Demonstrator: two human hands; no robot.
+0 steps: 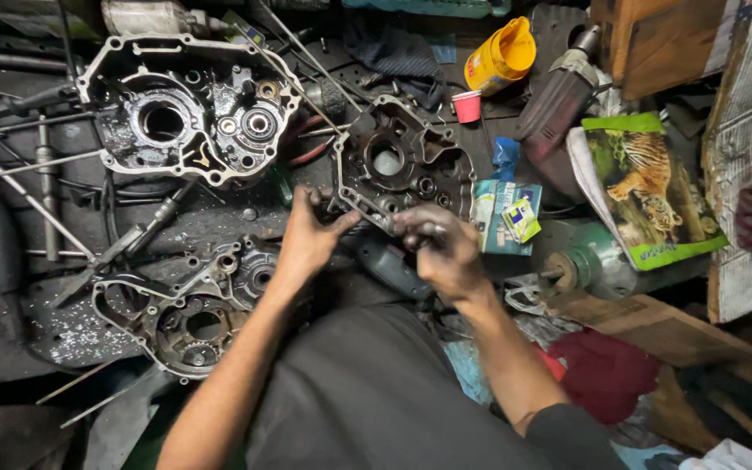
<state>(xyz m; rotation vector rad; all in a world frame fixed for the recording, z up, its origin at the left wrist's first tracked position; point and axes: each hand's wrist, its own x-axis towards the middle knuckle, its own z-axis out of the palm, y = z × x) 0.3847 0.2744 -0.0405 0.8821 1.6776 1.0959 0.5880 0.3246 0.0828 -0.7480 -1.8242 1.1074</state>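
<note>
Right hand [442,252] fingertips hidden behind dark crankcase half [398,165]; whatever they pinch too small, perhaps bolt.

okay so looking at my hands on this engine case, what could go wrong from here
1. The dark engine case is propped up, held only at its lower edge by your left hand and right hand; it looks oily, so it might slip onto your lap.
2. The small red cup and the yellow jug stand just behind it; a tipping case could knock them over.
3. Loose rods lie across the floor, so they may snag your arm.
</note>
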